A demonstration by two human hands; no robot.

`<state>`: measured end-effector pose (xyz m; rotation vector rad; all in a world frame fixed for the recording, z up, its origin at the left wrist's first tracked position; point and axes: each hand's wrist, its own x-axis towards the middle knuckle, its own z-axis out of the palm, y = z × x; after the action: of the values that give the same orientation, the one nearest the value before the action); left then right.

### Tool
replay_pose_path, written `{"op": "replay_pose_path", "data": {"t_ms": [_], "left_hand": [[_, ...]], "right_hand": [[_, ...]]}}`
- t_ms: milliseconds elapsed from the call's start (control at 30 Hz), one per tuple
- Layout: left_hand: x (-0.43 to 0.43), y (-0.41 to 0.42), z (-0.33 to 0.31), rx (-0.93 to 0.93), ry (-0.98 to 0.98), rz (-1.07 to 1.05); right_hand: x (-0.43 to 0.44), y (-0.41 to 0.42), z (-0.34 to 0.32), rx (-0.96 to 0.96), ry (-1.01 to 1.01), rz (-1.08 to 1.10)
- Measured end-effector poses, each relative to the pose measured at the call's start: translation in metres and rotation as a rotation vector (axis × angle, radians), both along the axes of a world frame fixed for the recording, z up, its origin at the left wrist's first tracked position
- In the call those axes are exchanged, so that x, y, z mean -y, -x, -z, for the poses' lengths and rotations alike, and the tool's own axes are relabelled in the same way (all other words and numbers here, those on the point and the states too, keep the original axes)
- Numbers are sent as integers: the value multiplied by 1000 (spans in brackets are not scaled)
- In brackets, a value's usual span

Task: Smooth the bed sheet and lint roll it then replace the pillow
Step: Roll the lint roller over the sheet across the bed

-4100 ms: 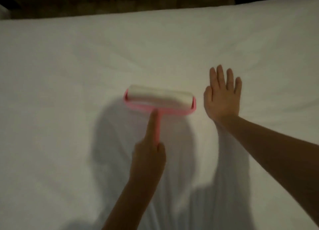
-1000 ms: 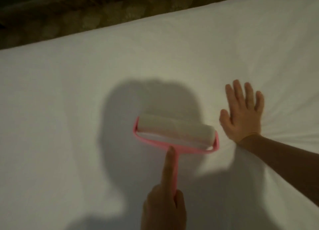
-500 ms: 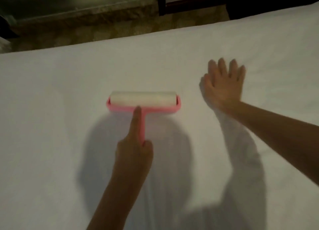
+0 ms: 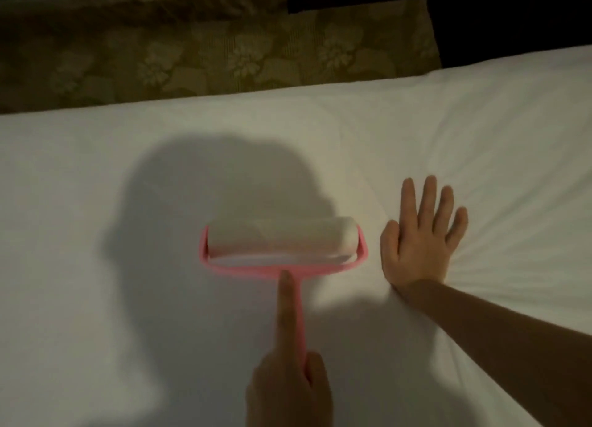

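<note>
Rolling is in hand: left hand (image 4: 288, 388) grips the lint roller (image 4: 282, 244) by the handle, forefinger straight along it, roll on the sheet (image 4: 96, 298) just past that fingertip. Right hand (image 4: 419, 247) presses flat alongside, fingers spread. Next stroke likely needs taut cloth.

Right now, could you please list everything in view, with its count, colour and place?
bed sheet: one, white, fills most of the view, creased at right.
lint roller: one, pink frame with white roll, on the sheet at centre.
floor: one, olive with a flower pattern, beyond the bed's far edge.
dark furniture: count unclear, black, top right.
left hand: one, bottom centre, grips the roller's handle, forefinger along it.
right hand: one, flat on the sheet, just right of the roller.
</note>
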<state>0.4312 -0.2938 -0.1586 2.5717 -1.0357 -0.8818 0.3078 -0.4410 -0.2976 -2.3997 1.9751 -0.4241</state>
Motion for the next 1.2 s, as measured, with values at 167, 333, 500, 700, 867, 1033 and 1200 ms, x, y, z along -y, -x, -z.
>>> {"op": "replay_pose_path", "data": {"t_ms": [167, 333, 500, 700, 867, 1033, 1200], "left_hand": [[88, -42, 2, -63, 166, 48], [104, -43, 3, -161, 270, -16], [-7, 10, -4, -61, 25, -28], [9, 1, 4, 4, 84, 62], [139, -47, 16, -96, 353, 68], [135, -43, 14, -94, 349, 53], [26, 8, -7, -19, -3, 11]], "right_hand": [[0, 1, 1, 1, 15, 1], [-1, -3, -1, 2, 11, -5], [-1, -1, -3, -11, 14, 4], [0, -2, -3, -5, 17, 0], [-1, -2, -3, 1, 3, 5], [0, -2, -4, 5, 3, -1], [1, -1, -1, -1, 29, 3]]}}
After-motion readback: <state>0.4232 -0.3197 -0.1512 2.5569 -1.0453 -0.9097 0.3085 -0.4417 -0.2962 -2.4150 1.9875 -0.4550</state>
